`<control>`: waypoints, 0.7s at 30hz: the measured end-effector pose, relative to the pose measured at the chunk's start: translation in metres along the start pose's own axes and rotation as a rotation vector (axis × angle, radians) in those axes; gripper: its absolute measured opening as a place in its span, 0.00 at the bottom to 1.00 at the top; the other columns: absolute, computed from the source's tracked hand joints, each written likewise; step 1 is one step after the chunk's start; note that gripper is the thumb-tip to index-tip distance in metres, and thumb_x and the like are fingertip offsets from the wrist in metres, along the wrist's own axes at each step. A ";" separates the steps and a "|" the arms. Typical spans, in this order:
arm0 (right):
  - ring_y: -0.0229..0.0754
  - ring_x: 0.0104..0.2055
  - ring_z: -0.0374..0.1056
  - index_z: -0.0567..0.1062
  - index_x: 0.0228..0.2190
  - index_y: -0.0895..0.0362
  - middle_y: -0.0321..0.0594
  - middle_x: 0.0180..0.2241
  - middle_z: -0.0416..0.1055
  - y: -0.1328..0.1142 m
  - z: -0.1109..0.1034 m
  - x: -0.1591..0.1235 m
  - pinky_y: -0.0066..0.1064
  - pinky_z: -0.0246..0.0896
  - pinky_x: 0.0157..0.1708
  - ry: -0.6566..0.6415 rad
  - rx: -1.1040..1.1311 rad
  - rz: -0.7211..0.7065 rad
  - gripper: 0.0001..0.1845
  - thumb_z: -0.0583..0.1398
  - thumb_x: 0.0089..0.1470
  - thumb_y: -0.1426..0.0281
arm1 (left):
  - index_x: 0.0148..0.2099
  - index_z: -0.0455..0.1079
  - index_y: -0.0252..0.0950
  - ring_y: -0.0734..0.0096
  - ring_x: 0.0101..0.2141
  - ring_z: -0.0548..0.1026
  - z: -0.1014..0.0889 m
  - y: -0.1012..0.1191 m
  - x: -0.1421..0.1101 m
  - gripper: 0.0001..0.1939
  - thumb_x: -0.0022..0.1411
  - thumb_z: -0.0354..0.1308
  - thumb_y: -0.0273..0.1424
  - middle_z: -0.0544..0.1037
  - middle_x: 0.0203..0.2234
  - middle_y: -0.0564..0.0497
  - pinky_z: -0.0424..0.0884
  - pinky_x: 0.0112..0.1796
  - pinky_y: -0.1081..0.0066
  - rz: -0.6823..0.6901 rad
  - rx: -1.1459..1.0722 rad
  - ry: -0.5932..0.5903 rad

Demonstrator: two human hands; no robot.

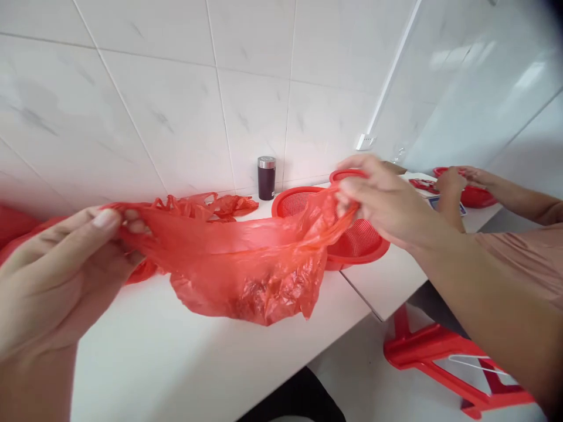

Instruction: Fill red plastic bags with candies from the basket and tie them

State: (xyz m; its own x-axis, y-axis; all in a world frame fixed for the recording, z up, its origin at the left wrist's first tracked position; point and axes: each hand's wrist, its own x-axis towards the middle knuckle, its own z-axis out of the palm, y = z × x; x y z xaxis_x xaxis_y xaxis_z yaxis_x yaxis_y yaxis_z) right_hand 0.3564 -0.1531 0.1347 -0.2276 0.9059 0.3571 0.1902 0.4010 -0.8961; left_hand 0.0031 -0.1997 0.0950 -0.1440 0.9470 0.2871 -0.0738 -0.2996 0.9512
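A thin red plastic bag (246, 264) is stretched between my two hands above the white counter (185, 357). My left hand (65, 264) pinches the bag's left edge, thumb on top. My right hand (378, 199) is closed on the bag's right edge, held higher and further back. The bag sags in the middle and its crumpled bottom touches the counter.
More crumpled red bags (211, 206) lie by the tiled wall. Red mesh baskets (352, 237) stand behind the bag, beside a dark canister (266, 177). Another person's hands (453, 179) work at a red basket (475, 196) far right. A red stool (444, 357) stands on the floor.
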 end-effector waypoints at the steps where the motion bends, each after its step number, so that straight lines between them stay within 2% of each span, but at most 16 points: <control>1: 0.34 0.26 0.67 0.66 0.44 0.54 0.29 0.23 0.63 -0.009 0.003 0.008 0.25 0.61 0.25 -0.068 -0.004 -0.006 0.10 0.55 0.59 0.71 | 0.32 0.73 0.38 0.64 0.33 0.77 0.009 0.009 0.003 0.12 0.64 0.51 0.34 0.78 0.32 0.48 0.79 0.29 0.70 0.005 -0.022 0.003; 2: 0.33 0.26 0.67 0.66 0.44 0.54 0.28 0.23 0.64 -0.018 0.006 0.014 0.25 0.61 0.25 -0.126 -0.021 -0.018 0.09 0.54 0.60 0.72 | 0.32 0.73 0.37 0.63 0.34 0.77 0.017 0.017 0.003 0.11 0.64 0.52 0.32 0.78 0.31 0.47 0.79 0.30 0.69 0.011 -0.040 0.014; 5: 0.30 0.24 0.66 0.66 0.44 0.55 0.26 0.21 0.65 -0.040 0.016 0.020 0.23 0.58 0.26 -0.177 -0.128 -0.108 0.10 0.53 0.61 0.73 | 0.30 0.73 0.35 0.67 0.35 0.76 0.028 0.027 0.000 0.11 0.63 0.52 0.28 0.77 0.30 0.49 0.79 0.34 0.71 0.055 -0.054 0.056; 7: 0.29 0.22 0.65 0.68 0.41 0.55 0.26 0.21 0.65 -0.051 0.020 0.021 0.22 0.58 0.25 -0.328 -0.226 -0.122 0.08 0.57 0.59 0.74 | 0.30 0.74 0.35 0.69 0.36 0.76 0.027 0.028 -0.003 0.11 0.63 0.53 0.27 0.77 0.32 0.49 0.79 0.36 0.70 0.074 -0.074 0.048; 9: 0.29 0.21 0.65 0.70 0.38 0.55 0.26 0.20 0.65 -0.058 0.021 0.024 0.22 0.58 0.24 -0.457 -0.285 -0.126 0.07 0.61 0.56 0.75 | 0.34 0.75 0.36 0.64 0.40 0.76 0.024 0.027 -0.003 0.09 0.62 0.54 0.29 0.77 0.37 0.48 0.79 0.38 0.67 0.039 -0.104 0.004; 10: 0.29 0.21 0.65 0.71 0.38 0.55 0.26 0.20 0.65 -0.061 0.022 0.027 0.21 0.58 0.24 -0.473 -0.292 -0.142 0.08 0.62 0.55 0.76 | 0.37 0.74 0.38 0.60 0.43 0.75 0.022 0.027 -0.002 0.08 0.62 0.54 0.31 0.77 0.41 0.47 0.79 0.37 0.64 0.025 -0.116 -0.028; 12: 0.28 0.21 0.65 0.71 0.37 0.55 0.26 0.20 0.65 -0.064 0.026 0.035 0.20 0.58 0.23 -0.450 -0.297 -0.192 0.08 0.62 0.55 0.76 | 0.45 0.71 0.43 0.56 0.44 0.74 0.021 0.028 0.002 0.09 0.63 0.54 0.36 0.75 0.45 0.47 0.78 0.36 0.60 0.003 -0.122 -0.151; 13: 0.28 0.21 0.65 0.70 0.37 0.55 0.27 0.21 0.66 -0.066 0.030 0.040 0.20 0.58 0.22 -0.452 -0.304 -0.211 0.08 0.62 0.55 0.76 | 0.48 0.69 0.45 0.57 0.42 0.75 0.022 0.029 0.005 0.11 0.63 0.55 0.38 0.75 0.44 0.47 0.78 0.35 0.59 -0.006 -0.109 -0.246; 15: 0.29 0.21 0.65 0.70 0.37 0.56 0.28 0.22 0.66 -0.070 0.044 0.049 0.19 0.58 0.22 -0.486 -0.312 -0.242 0.07 0.62 0.55 0.76 | 0.52 0.65 0.47 0.63 0.35 0.75 0.027 0.032 0.010 0.16 0.63 0.55 0.40 0.75 0.37 0.49 0.77 0.33 0.63 -0.058 -0.025 -0.453; 17: 0.30 0.22 0.65 0.70 0.36 0.57 0.29 0.22 0.66 -0.075 0.066 0.055 0.20 0.59 0.22 -0.502 -0.289 -0.269 0.05 0.61 0.56 0.76 | 0.54 0.63 0.46 0.69 0.32 0.73 0.036 0.036 0.015 0.18 0.62 0.57 0.39 0.73 0.34 0.51 0.75 0.33 0.68 -0.167 0.130 -0.611; 19: 0.31 0.24 0.66 0.70 0.35 0.58 0.31 0.22 0.67 -0.079 0.090 0.057 0.20 0.61 0.23 -0.492 -0.203 -0.313 0.03 0.60 0.57 0.75 | 0.49 0.67 0.43 0.73 0.30 0.70 0.048 0.039 0.017 0.15 0.60 0.59 0.38 0.71 0.31 0.52 0.72 0.31 0.74 -0.237 0.306 -0.677; 21: 0.31 0.26 0.67 0.69 0.34 0.58 0.32 0.25 0.68 -0.078 0.110 0.056 0.20 0.62 0.24 -0.498 -0.086 -0.365 0.03 0.60 0.58 0.73 | 0.36 0.69 0.38 0.78 0.23 0.63 0.058 0.039 0.017 0.11 0.61 0.58 0.41 0.65 0.23 0.56 0.65 0.25 0.78 -0.264 0.392 -0.663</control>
State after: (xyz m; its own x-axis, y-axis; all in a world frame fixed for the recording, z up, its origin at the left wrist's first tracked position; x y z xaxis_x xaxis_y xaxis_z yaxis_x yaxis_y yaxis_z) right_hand 0.2235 -0.1483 0.1959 -0.7064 0.5446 0.4521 0.0875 0.7010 -0.7078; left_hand 0.0546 -0.1891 0.1436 0.4535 0.8891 -0.0616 0.3453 -0.1115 0.9318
